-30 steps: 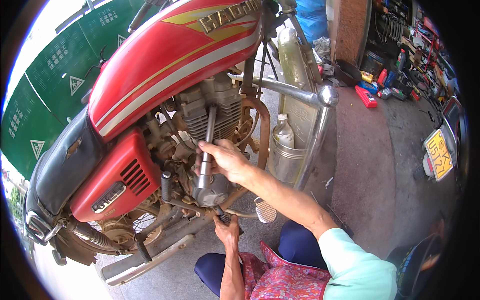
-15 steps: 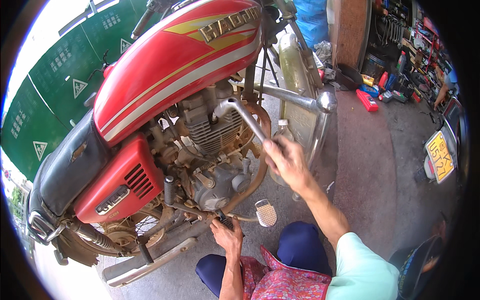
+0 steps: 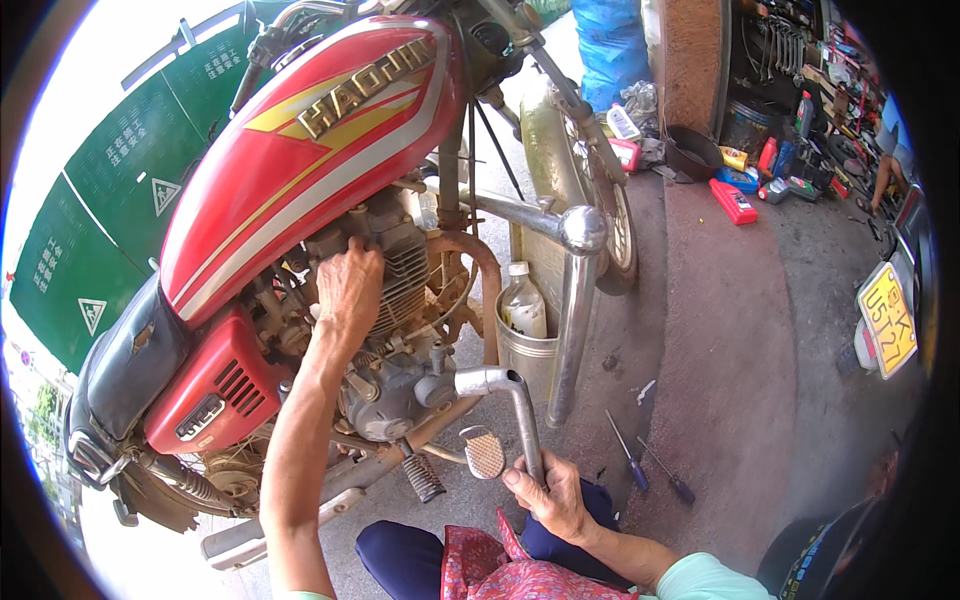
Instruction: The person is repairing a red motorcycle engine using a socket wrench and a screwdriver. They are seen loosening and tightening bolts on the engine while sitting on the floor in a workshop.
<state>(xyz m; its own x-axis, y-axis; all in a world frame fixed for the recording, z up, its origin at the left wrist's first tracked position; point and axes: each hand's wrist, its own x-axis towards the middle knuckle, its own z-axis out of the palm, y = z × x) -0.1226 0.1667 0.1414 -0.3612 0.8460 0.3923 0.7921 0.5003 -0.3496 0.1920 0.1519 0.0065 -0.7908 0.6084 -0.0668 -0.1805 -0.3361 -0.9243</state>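
A red motorcycle stands side-on. My left hand reaches onto the top of its finned engine, fingers curled in at the cylinder head; what they grip, if anything, is hidden. My right hand holds an L-shaped steel socket wrench upright by its shaft, the bent end lying across in front of the lower engine case, just above the brake pedal. A rubber footpeg sticks out to the left of the pedal.
Two screwdrivers lie on the pavement at right. A plastic bottle sits in a holder by the crash bar. Oil bottles and tools crowd a doorway, where a person's leg shows. Another vehicle is at far right.
My right hand has drawn the wrench away from the cylinder head, down toward me. My left hand has moved up from near the footpeg to the cylinder head.
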